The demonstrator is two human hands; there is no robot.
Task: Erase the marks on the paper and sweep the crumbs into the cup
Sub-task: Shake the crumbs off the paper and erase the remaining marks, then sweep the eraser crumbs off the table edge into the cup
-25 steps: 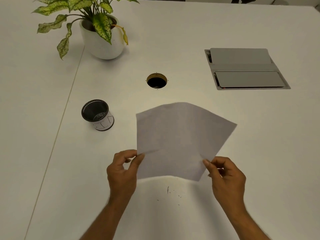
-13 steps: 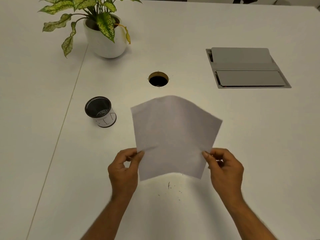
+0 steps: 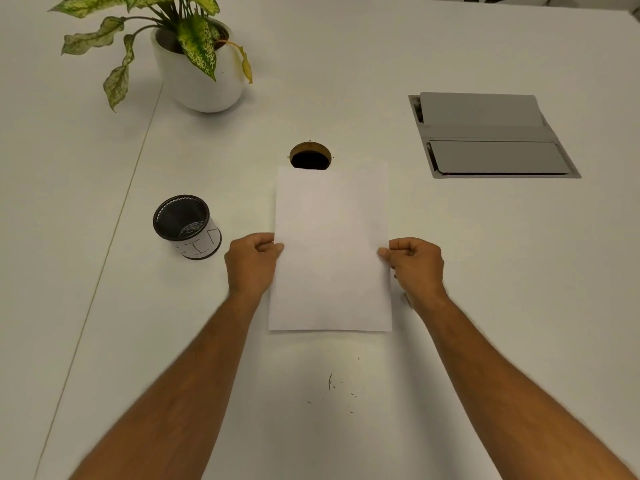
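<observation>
A blank white sheet of paper (image 3: 330, 247) is held flat at the middle of the white table, its long side pointing away from me. My left hand (image 3: 252, 263) pinches its left edge and my right hand (image 3: 414, 265) pinches its right edge. No marks show on the sheet's visible face. Dark eraser crumbs (image 3: 332, 388) lie scattered on the table just nearer to me than the paper. A black mesh cup (image 3: 187, 226) with a white label stands upright to the left of my left hand, apart from it.
A potted plant (image 3: 201, 69) in a white pot stands at the far left. A round cable hole (image 3: 310, 156) sits just beyond the paper's far edge. A grey cable hatch (image 3: 491, 136) is set in the table at the far right. A table seam (image 3: 114, 223) runs along the left.
The sheet, held tilted and bowed before, has turned square to me and moved away from me, flattening out. Both hands reached forward with it, uncovering the crumbs.
</observation>
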